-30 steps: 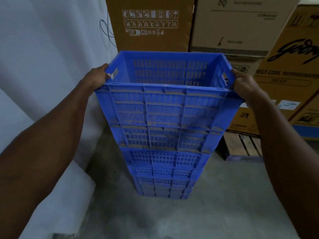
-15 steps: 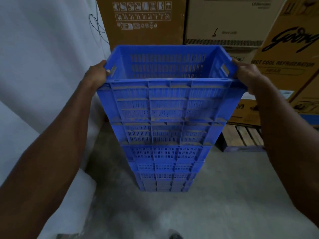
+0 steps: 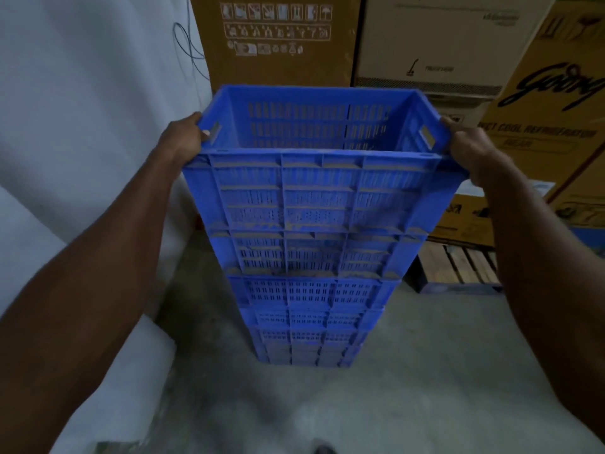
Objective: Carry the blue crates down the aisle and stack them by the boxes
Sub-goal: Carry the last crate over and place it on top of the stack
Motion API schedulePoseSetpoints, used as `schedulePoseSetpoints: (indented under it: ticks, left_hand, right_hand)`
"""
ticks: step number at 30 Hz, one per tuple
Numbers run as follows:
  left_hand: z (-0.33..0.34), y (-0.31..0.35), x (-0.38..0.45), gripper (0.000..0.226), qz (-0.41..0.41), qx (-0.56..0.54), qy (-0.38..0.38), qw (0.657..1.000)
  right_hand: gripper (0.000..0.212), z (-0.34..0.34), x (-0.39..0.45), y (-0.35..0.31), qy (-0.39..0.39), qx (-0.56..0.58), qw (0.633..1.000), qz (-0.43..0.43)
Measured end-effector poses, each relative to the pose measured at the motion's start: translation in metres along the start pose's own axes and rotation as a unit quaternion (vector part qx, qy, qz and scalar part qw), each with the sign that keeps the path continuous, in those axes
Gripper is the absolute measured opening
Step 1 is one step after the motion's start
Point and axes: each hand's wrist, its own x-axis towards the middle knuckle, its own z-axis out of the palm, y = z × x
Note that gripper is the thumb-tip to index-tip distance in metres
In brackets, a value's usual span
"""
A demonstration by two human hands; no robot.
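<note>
A tall stack of blue slotted crates [image 3: 311,303] stands on the concrete floor in front of me. The top blue crate [image 3: 320,191] is empty and sits nested on the stack. My left hand [image 3: 181,139] grips its left handle slot, fingers curled through it. My right hand [image 3: 468,145] grips the right rim at the other handle slot. Both arms reach forward from the lower corners. Large cardboard boxes [image 3: 278,40] stand right behind the stack.
A white wall [image 3: 82,109] runs along the left, with a loose wire [image 3: 188,47] hanging near the boxes. More printed cartons [image 3: 550,126] rest on a wooden pallet [image 3: 458,267] at the right. Bare concrete floor [image 3: 409,388] lies in front of the stack.
The top crate has settled lower onto the stack and now sits level. Both hands keep their grip on its sides. The view has shifted slightly.
</note>
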Motion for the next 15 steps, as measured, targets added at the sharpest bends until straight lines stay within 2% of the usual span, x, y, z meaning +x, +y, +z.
schedulePoseSetpoints:
  ticks: [7, 13, 15]
  left_hand:
    - [0.007, -0.002, -0.003, 0.03, 0.01, 0.032, 0.037, 0.999]
    - [-0.006, -0.009, 0.003, 0.035, -0.008, 0.03, 0.027, 0.999]
    - [0.0, -0.003, -0.001, 0.032, -0.001, 0.043, 0.033, 0.999]
  right_hand:
    - [0.047, -0.006, 0.0, -0.002, 0.005, 0.005, 1.0, 0.011]
    - [0.047, 0.007, -0.013, 0.002, -0.009, 0.023, 1.0, -0.018]
    - [0.044, 0.001, -0.01, -0.001, 0.002, 0.039, 0.999, 0.0]
